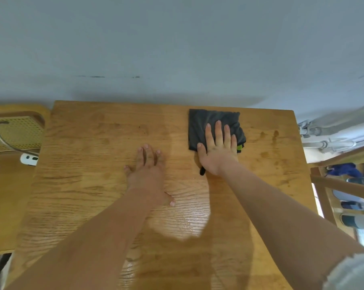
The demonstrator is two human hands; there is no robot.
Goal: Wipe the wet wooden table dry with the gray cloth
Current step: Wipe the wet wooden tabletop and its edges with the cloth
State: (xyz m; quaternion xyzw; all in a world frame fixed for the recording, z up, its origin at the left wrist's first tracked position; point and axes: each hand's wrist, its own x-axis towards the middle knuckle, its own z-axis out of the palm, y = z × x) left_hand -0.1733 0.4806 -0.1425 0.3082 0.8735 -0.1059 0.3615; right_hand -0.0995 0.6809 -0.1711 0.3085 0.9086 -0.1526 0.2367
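Two bare forearms [93, 237] reach across the wooden table [72, 195] from its near edge. The left hand [147, 174] lies flat near the middle, fingers straight, holding nothing. The right hand [217, 151] presses the gray cloth [212, 120] down toward the far right, fingers straight and spread. Damp spots [276, 133] darken the wood to the cloth's right.

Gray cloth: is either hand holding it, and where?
Neither grips it: right hand presses flat on gray cloth, near half; left hand rests on wooden table.
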